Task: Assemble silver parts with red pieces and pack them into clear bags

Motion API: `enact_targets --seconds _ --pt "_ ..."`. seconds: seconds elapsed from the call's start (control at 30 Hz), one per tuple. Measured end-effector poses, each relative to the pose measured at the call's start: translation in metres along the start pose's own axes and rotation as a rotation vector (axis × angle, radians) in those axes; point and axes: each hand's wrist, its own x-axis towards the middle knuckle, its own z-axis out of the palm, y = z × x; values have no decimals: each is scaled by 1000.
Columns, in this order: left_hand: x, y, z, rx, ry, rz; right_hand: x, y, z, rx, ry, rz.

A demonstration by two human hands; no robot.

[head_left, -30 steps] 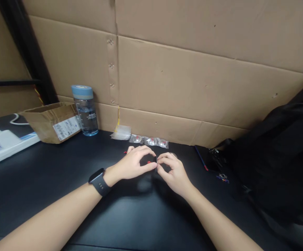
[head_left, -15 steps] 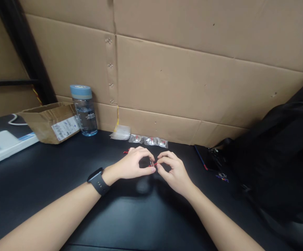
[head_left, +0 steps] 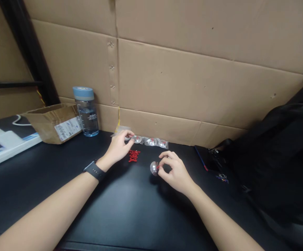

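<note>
My right hand point(head_left: 175, 170) pinches the red part of a clear suction cup point(head_left: 154, 168) just above the black table. The cup's round face points left. My left hand point(head_left: 120, 144), with a dark watch on the wrist, is at the stack of clear plastic bags point(head_left: 122, 129) by the cardboard wall. Its thumb and forefinger are curved and apart, beside the leftmost packed suction cup point(head_left: 138, 139). More suction cups with red parts, a middle one point(head_left: 150, 141) and a right one point(head_left: 163, 143), lie in clear wrapping. A pile of red hooks point(head_left: 133, 156) lies below my left hand.
At the left stand an open cardboard box point(head_left: 54, 122), a blue-lidded water bottle point(head_left: 87, 113) and a white power strip point(head_left: 13, 150) with a plugged-in charger. A black bag point(head_left: 277, 164) fills the right side. Keys point(head_left: 222, 177) lie near it.
My left hand has left the suction cup and moved back and left to the plastic bags, uncovering the red pile. My right hand keeps its pinch in nearly the same place.
</note>
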Motion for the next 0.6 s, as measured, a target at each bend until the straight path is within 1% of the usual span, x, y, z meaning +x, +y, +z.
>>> enact_targets --seconds 0.07,0.13,0.2,0.27,0.37,0.5,0.6 --pt "-1 -4 0 124 -76 30 0 -2 -2 2 -17 -30" --pt "-2 -8 1 230 -154 56 0 -5 -6 11 4 -71" --pt "-2 -10 2 278 -218 72 1 -7 -11 25 51 -97" --pt "-2 -13 3 289 -256 79 2 -8 -15 29 57 -105" --pt "-2 -17 3 307 -266 67 2 -8 -14 18 24 -123" --pt "1 -23 -1 345 -257 47 1 -6 -8 48 101 -128" --pt "3 -27 -6 368 -251 40 0 -6 -5 50 53 -117"
